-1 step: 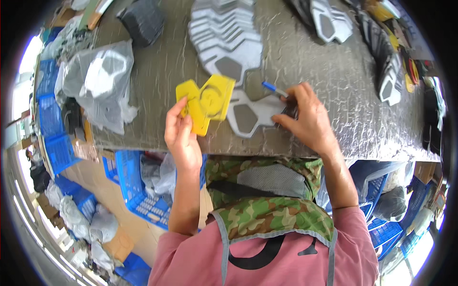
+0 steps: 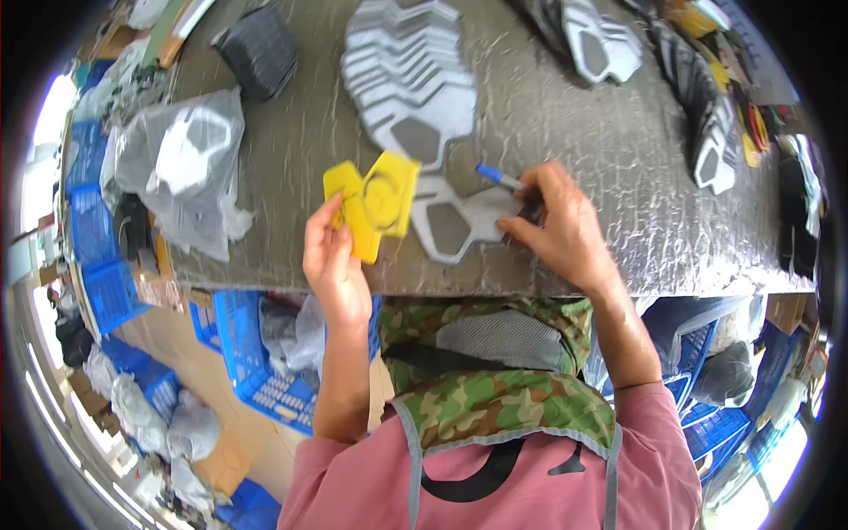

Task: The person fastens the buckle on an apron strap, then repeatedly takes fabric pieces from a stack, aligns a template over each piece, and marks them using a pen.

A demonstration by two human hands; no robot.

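Note:
My left hand (image 2: 338,269) is closed on a yellow template (image 2: 364,216), a flat angular plate with a dark ring mark, and holds it raised over the table's near edge. Flat on the table lies a light grey shoe-upper piece (image 2: 477,212) with a darker grey panel; the template stands just left of it. My right hand (image 2: 565,230) grips a blue-capped pen (image 2: 496,175), which points up and left. Its thumb and fingertips rest at the grey piece's right end, where something dark under the fingers is partly hidden.
A fanned stack of grey pieces (image 2: 411,79) lies ahead, with more stacks (image 2: 601,44) at far right. A dark block-shaped bundle (image 2: 256,53) and a clear plastic bag (image 2: 181,159) sit left on the table (image 2: 300,168). Blue crates (image 2: 265,371) stand below its edge.
The view has shifted slightly, so the table's things sit a little lower and further left. The yellow template has turned a little in my left hand. My right hand keeps its grip.

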